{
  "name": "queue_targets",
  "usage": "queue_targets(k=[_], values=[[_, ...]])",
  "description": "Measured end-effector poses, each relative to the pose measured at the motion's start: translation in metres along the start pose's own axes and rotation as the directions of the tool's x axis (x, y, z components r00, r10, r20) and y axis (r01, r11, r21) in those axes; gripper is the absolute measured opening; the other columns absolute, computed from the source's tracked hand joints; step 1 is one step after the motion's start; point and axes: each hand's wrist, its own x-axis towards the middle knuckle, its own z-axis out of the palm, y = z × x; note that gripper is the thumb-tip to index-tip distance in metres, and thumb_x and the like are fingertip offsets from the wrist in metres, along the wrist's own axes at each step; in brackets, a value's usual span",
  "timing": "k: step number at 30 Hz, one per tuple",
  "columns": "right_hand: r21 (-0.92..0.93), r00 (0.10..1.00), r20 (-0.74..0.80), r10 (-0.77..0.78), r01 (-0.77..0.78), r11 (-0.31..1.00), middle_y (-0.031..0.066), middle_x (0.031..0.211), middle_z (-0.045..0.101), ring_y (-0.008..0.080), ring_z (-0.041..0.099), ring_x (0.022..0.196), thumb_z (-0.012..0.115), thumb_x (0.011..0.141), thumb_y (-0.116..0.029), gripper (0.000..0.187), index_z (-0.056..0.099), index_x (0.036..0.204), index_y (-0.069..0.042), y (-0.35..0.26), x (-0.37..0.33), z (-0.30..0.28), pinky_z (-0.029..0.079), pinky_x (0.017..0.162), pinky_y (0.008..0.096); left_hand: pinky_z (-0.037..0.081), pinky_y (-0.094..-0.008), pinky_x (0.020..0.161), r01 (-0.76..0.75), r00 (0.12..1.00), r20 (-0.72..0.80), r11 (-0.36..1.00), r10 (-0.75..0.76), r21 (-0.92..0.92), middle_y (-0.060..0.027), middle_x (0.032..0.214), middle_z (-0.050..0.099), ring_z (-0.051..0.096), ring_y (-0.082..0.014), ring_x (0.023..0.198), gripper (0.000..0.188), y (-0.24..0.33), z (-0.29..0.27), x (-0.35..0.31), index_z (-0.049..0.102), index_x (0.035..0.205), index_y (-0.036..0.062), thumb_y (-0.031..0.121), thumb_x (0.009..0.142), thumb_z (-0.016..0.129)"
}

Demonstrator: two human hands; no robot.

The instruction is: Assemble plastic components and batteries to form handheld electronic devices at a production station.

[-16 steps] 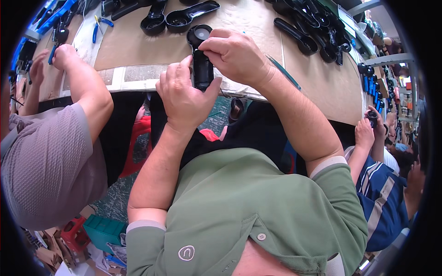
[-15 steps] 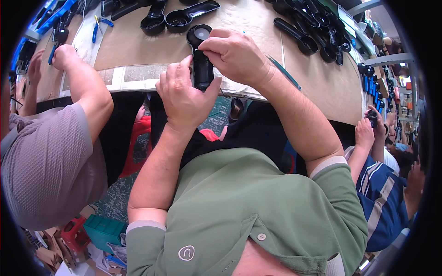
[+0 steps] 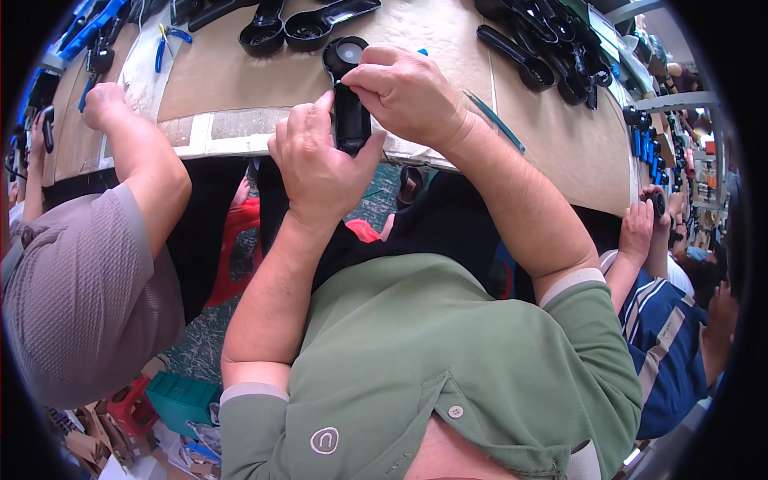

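A black plastic housing (image 3: pixel 352 120), with a long hollow handle and a round head holding a pale disc, is held at the table's front edge, its head pointing away from me. My left hand (image 3: pixel 320 164) is closed round its handle, with the thumb along the lower end. Over the neck of the housing, my right hand (image 3: pixel 404 92) makes a pinch, thumb and fingertips pressed together. Whatever those fingertips hold, if anything, is too small or hidden to make out.
Similar black shells (image 3: pixel 308 30) lie beyond my hands, with a pile of them (image 3: pixel 552 48) at the far right. A teal pen-like tool (image 3: pixel 496 122) rests beside my right forearm. Blue-handled pliers (image 3: pixel 164 50) lie far left. Co-workers sit on both sides, one arm (image 3: pixel 140 132) reaching over the table.
My hands and the housing stay almost in place. The left co-worker's hand has shifted slightly left. A small blue piece now shows beyond my right hand.
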Motion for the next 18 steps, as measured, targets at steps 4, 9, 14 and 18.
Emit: queue_targets(k=[4, 9, 14, 18], values=[[-0.040, 0.999, 0.017, -0.038, 0.039, 0.998, 0.0042, 0.098, 0.070, 0.0243, 0.067, 0.076, 0.075, 0.084, 0.000, 0.017, 0.081, 0.098, -0.009, 0.001, -0.002, -0.001, 0.057, 0.070, 0.0351, 0.047, -0.0439, 0.095, 0.002, 0.999, 0.034, 0.999, 0.000, -0.043, -0.0142, 0.105, 0.069, 0.063, -0.0316, 0.094, 0.062, -0.002, -0.003, 0.001, 0.071, 0.126, -0.0019, 0.034, 0.079, 0.087], [-0.057, 0.998, 0.051, -0.040, 0.042, 0.997, 0.0049, 0.105, 0.069, 0.0252, 0.068, 0.086, 0.073, 0.086, 0.000, 0.020, 0.081, 0.103, -0.008, 0.001, -0.005, -0.008, 0.057, 0.080, 0.0353, 0.049, -0.0421, 0.092, 0.106, 0.977, 0.204, 0.967, -0.058, -0.233, -0.0119, 0.103, 0.070, 0.064, -0.0309, 0.095, 0.049, -0.008, -0.017, 0.010, 0.072, 0.123, -0.0023, 0.026, 0.084, 0.083], [-0.162, 0.994, 0.105, 0.016, 0.001, 0.987, 0.0059, 0.114, 0.068, 0.0263, 0.067, 0.099, 0.070, 0.089, -0.004, 0.026, 0.080, 0.113, -0.006, -0.008, -0.013, -0.012, 0.055, 0.091, 0.0362, 0.054, -0.0393, 0.093, 0.314, 0.854, 0.512, 0.876, -0.092, -0.367, -0.0121, 0.109, 0.071, 0.065, -0.0278, 0.099, 0.035, -0.012, -0.038, 0.037, 0.074, 0.121, 0.0004, 0.009, 0.087, 0.077], [-0.297, 0.995, 0.089, 0.039, -0.011, 0.955, 0.0063, 0.121, 0.067, 0.0267, 0.064, 0.108, 0.069, 0.092, -0.008, 0.030, 0.078, 0.121, -0.006, -0.016, -0.020, -0.007, 0.052, 0.098, 0.0368, 0.055, -0.0378, 0.097, -0.184, 0.961, 0.192, 0.979, 0.198, -0.088, -0.0100, 0.116, 0.070, 0.066, -0.0246, 0.107, 0.044, -0.046, -0.034, 0.082, 0.077, 0.125, 0.0094, 0.008, 0.081, 0.083]])
